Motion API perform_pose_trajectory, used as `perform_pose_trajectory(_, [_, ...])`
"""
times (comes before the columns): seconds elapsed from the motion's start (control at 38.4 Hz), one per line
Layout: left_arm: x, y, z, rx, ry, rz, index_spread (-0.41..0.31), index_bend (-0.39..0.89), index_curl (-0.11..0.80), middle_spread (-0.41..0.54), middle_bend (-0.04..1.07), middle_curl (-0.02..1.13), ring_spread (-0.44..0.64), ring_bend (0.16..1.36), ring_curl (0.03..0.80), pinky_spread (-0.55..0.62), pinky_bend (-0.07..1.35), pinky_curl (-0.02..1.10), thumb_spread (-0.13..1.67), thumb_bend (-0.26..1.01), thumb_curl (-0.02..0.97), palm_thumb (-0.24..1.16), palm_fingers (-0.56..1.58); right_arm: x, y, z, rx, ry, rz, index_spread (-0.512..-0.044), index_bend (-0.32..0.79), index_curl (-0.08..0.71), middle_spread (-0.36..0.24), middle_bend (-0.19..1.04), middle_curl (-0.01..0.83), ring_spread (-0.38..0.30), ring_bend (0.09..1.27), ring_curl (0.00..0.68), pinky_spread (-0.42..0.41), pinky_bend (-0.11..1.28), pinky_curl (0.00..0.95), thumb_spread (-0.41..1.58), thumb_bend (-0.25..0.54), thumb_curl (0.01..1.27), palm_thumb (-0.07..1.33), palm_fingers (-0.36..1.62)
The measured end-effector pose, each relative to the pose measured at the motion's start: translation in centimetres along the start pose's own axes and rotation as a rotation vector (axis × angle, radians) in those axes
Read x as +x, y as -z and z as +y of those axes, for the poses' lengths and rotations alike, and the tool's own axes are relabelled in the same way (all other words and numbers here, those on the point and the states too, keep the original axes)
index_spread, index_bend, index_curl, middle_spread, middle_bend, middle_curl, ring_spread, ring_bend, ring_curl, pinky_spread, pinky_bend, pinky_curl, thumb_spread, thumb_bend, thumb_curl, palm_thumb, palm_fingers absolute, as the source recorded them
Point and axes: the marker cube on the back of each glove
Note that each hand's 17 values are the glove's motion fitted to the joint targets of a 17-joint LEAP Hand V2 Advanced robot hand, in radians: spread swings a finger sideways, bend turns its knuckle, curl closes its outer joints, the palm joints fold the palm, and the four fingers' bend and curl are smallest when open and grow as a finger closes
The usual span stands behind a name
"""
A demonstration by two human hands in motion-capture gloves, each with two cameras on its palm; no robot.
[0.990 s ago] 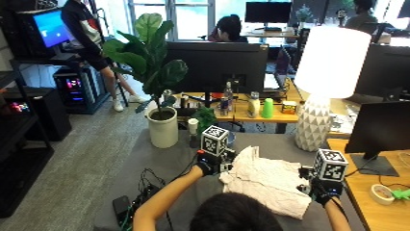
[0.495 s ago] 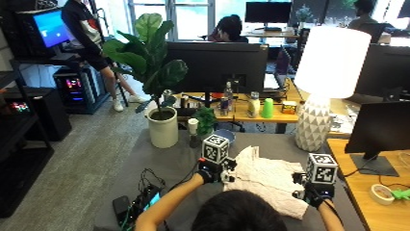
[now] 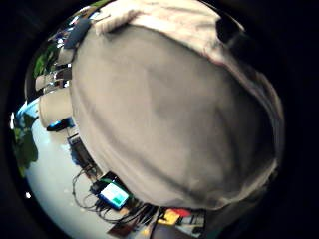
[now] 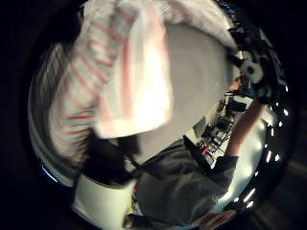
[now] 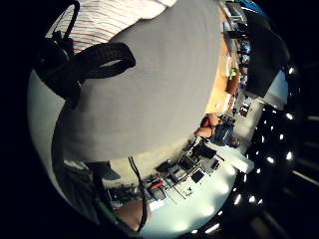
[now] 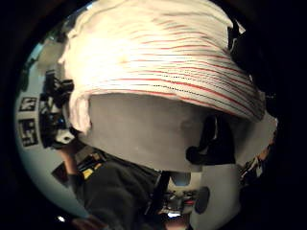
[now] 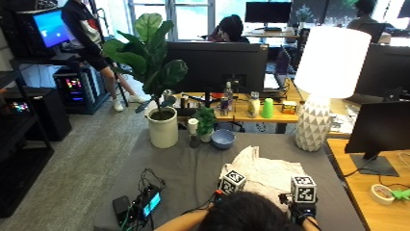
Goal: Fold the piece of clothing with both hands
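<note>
Lying rumpled on the grey table (image 7: 185, 168), the white, red-striped piece of clothing (image 7: 266, 173) sits close in front of the person, both gloved hands at its near edge.

Its near part is hidden behind the person's head; the far part spreads toward a blue bowl (image 7: 222, 138) and a white lamp (image 7: 323, 86), well short of both. The left hand (image 7: 224, 191) is at the garment's near left corner and the right hand (image 7: 296, 208) at its near right corner; whether either hand's fingers are curled on the cloth or straight cannot be told. The left thumb side palm view shows striped folds (image 4: 120, 81) bunched close to that palm, and the right thumb side palm view shows a fold (image 6: 158, 62) over grey table. A potted plant (image 7: 154, 82) stands at the table's far left, and a small lit screen (image 7: 150, 203) lies with cables near its left edge.
</note>
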Motion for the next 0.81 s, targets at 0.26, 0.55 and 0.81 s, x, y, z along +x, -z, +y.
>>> perform_pose_trajectory(0.26, [-0.1,3.3,1.4,0.077,0.016,-0.009,-0.197,0.22,0.388,-0.173,0.38,0.33,-0.2,0.59,0.298,-0.19,0.41,0.33,1.11,0.2,0.353,0.56,1.2,-0.1,1.5,0.4,0.08,0.034,-0.086,-0.232,0.18,0.267,-0.114,0.28,0.41,-0.188,0.54,0.391,-0.232,0.56,0.372,0.74,0.123,0.45,0.99,1.23])
perform_pose_trajectory(0.55, [-1.0,13.7,6.0,0.082,-0.036,-0.061,-0.256,0.19,0.424,-0.289,0.48,0.45,-0.33,0.64,0.394,-0.33,0.43,0.4,0.92,0.19,0.482,0.74,1.25,0.0,9.7,5.7,0.138,0.09,-0.067,-0.234,0.19,0.34,-0.161,0.32,0.456,-0.216,0.58,0.431,-0.295,0.55,0.392,0.52,0.044,0.54,1.04,1.29])
perform_pose_trajectory(0.81, [-4.6,20.5,-9.3,0.348,0.316,-0.373,-0.279,0.19,0.463,-0.315,0.49,0.48,-0.36,0.65,0.426,-0.35,0.38,0.4,0.77,0.12,0.569,0.8,1.22,2.7,16.0,-7.2,0.364,-0.202,0.06,-0.236,0.19,0.389,-0.168,0.34,0.481,-0.224,0.59,0.449,-0.291,0.56,0.41,0.42,-0.011,0.61,1.07,1.28])
